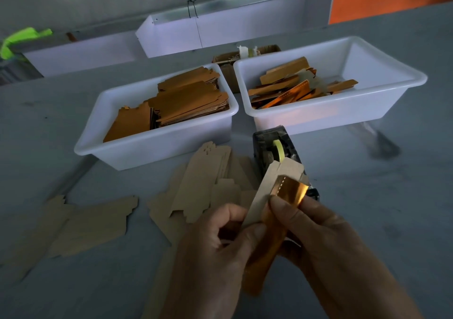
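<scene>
I'm pinching a gold-foil carton blank [265, 193] in both hands, just above the table [367, 196] and close in front of me. My left hand [220, 240] is gripping its lower edge between thumb and curled fingers. My right hand [316, 223] is wrapping round the other side, thumb pressing on the shiny flap that is folding over the kraft face. Both wrists are angling inward, with the blank tilting up and away toward the tape dispenser [272, 147], which is sitting just behind it.

I'm judging this piece to be mid-fold: one flap is bending over, but the blank isn't closed into a sleeve and I can't see any tape on it yet.

Several flat blanks [196, 186] are lying kraft side up on the table to my left, waiting. Beyond them, the left white tub [157, 149] is holding neat stacks of unfolded blanks, so plenty looks left to do. The right white tub [306, 120] is holding a loose heap of narrower folded pieces, which I'm taking to be the finished ones.
</scene>
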Demonstrator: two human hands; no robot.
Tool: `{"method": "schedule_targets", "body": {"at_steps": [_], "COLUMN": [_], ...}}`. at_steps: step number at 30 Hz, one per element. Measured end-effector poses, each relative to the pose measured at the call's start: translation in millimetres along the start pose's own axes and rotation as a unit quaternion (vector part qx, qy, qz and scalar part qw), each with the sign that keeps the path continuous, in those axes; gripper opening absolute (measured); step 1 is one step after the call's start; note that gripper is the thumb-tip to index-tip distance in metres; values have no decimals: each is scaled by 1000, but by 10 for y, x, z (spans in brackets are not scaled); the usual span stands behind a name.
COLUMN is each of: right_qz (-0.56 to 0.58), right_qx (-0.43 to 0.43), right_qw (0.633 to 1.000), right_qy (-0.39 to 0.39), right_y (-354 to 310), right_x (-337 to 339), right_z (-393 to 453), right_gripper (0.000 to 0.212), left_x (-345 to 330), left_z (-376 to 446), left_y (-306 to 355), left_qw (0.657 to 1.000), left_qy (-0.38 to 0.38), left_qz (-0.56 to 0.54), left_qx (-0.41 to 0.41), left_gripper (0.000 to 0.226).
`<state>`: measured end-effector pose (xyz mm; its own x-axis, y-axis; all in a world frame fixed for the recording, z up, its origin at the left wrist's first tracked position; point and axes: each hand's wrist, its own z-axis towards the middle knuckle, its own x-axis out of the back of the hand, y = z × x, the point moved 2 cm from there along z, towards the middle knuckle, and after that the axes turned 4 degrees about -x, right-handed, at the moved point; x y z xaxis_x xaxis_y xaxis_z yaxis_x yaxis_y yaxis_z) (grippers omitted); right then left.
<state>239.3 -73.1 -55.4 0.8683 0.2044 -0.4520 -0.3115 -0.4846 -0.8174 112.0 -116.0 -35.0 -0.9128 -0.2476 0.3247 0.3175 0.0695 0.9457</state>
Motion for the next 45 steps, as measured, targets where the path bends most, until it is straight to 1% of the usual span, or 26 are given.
{"method": "schedule_targets", "body": {"at_steps": [4,6,10,11,13,15,16,18,20,22,24,26,27,28,30,31,32,33,34,35,36,37,38,39,41,45], "right_qz": [-28,-39,-67,-66,-63,-58,-56,-63,-75,-88,-126,-188,-211,-220,-208,-202,-198,-191,-178,-161,-149,-142,-138,-134,-135,-150], "right_qx": [-10,0,19,20,19,19,20,26,33,37,52,80,94,105,119,120,119,117,112,105,99,95,91,88,87,91], "right_qw": [999,999,997,997,997,998,998,997,996,995,990,977,969,964,964,966,968,970,974,978,982,983,984,985,985,982], "right_qy": [16,26,41,42,38,35,36,38,41,41,43,69,87,101,113,109,102,94,86,77,68,62,59,58,60,72], "right_y": [-27,-38,-34,-32,-38,-39,-41,-47,-45,-40,-53,-74,-92,-112,-133,-145,-154,-165,-173,-181,-188,-193,-191,-184,-170,-184], "right_x": [34,40,45,49,49,44,43,43,44,40,12,-24,-40,-53,-72,-85,-98,-107,-114,-120,-130,-139,-144,-143,-132,-143], "right_z": [11,11,11,10,13,18,20,22,20,12,7,14,21,31,70,86,98,108,113,116,117,114,111,111,110,87], "right_gripper": [24,24,35,34,32,31,32,31,28,29,39,52,53,47,29,25,23,23,23,21,17,13,11,11,13,20], "left_x": [-14,-66,-170,-186,-221,-244,-248,-282,-315,-336,-351,-360,-360,-358,-322,-292,-250,-204,-154,-118,-94,-71,-46,-18,17,7], "left_z": [-46,-67,-97,-88,-78,-101,-114,-164,-200,-190,-180,-177,-181,-181,-149,-126,-100,-65,-42,-26,-15,5,27,52,79,64], "left_y": [38,65,75,91,116,109,102,87,77,50,33,39,53,63,77,71,62,62,66,50,54,47,57,48,27,41], "left_qw": [995,991,964,954,928,895,883,862,835,828,827,829,832,836,856,872,897,924,947,970,987,994,992,989,991,997], "left_qy": [62,86,143,133,116,143,141,110,94,86,90,80,86,93,105,114,122,136,152,154,140,112,82,63,60,48], "left_qz": [66,93,192,231,300,349,370,416,468,493,505,509,501,486,432,393,342,281,218,144,62,-19,-77,-104,-92,-32], "left_qx": [-37,-43,-120,-138,-187,-237,-252,-268,-272,-252,-229,-217,-224,-238,-264,-267,-253,-223,-181,-124,-56,10,60,81,78,42], "left_gripper": [23,2,32,35,31,21,23,36,34,26,21,32,32,31,30,27,22,25,32,33,28,21,15,12,14,22]}}
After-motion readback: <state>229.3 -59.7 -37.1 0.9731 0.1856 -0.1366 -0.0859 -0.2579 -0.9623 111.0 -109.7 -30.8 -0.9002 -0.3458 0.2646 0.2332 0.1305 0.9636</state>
